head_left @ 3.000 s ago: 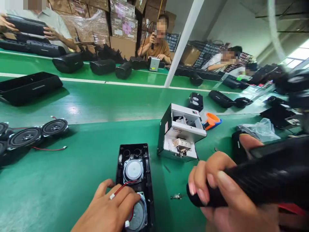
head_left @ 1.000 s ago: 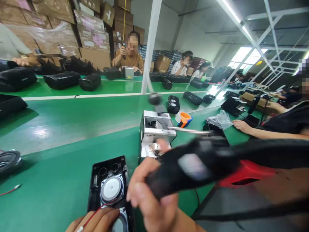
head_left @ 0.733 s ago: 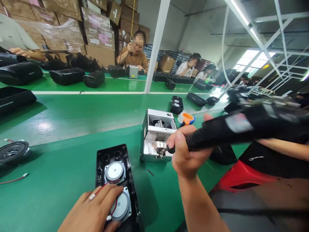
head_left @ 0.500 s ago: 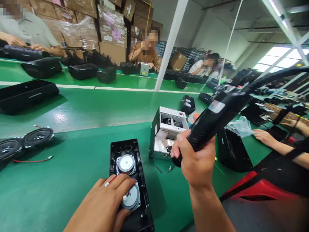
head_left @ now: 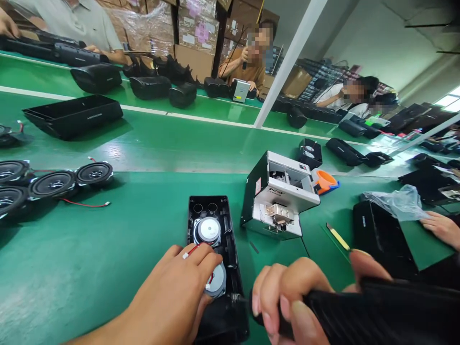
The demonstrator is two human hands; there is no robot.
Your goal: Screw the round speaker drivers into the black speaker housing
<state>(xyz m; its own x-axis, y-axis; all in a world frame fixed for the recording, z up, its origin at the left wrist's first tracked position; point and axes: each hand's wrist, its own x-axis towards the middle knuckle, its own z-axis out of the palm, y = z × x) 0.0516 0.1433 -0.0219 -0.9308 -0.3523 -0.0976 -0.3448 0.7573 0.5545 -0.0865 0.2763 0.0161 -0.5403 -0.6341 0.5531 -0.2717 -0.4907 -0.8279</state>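
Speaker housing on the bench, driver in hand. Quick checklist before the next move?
1. Housing steady: ok. The left hand presses on the open black speaker housing, which lies flat on the green bench.
2. Upper speaker driver in its recess: ok. It sits in place, with its face uncovered.
3. Lower speaker driver seated: cannot tell. The left hand covers much of it.
4. Red wire clear: cannot tell. It runs under the left hand, so its path is hidden.
5. Electric screwdriver under control: ok. The right hand grips it.
6. Metal bit on target: cannot tell. It is at the housing's near end, but any screw there is too small to see.
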